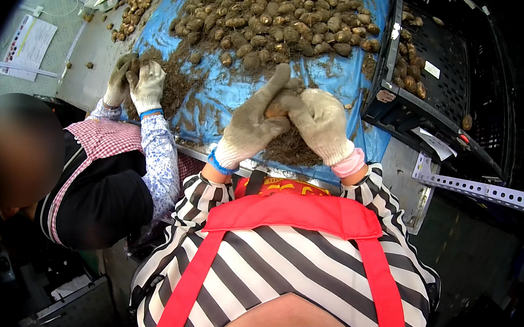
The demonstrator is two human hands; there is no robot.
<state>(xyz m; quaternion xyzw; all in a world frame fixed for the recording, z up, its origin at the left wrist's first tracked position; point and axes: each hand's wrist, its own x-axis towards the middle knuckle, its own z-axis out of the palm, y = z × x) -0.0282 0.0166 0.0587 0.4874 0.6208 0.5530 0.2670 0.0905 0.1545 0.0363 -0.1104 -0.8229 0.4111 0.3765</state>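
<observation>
A small brown tuber [277, 109], rounded and dull with soil, sits pinched between the two gloved hands, only a sliver of it showing where the gloves meet. The left hand [254, 122] wraps it from the left in a dirt-stained grey knit glove, one finger sticking up and away from the grip; a blue cuff rings the wrist. The right hand [323, 124] closes on it from the right in a paler, cleaner knit glove with a pink cuff.

Directly under the hands lies a heap of fibrous brown roots and soil [291, 148] on a crinkled blue plastic sheet [217, 100]. Beyond the fingertips spreads a big pile of tubers [281, 16], knobbly, earth-coated, mostly oval. To the right of the right hand stands a black plastic crate [450, 74] with perforated walls, holding a few more tubers.

Well to the left of the left hand, a co-worker's gloved hands [135, 81] close around another tuber; the sleeves are floral, worn with a checked apron.
</observation>
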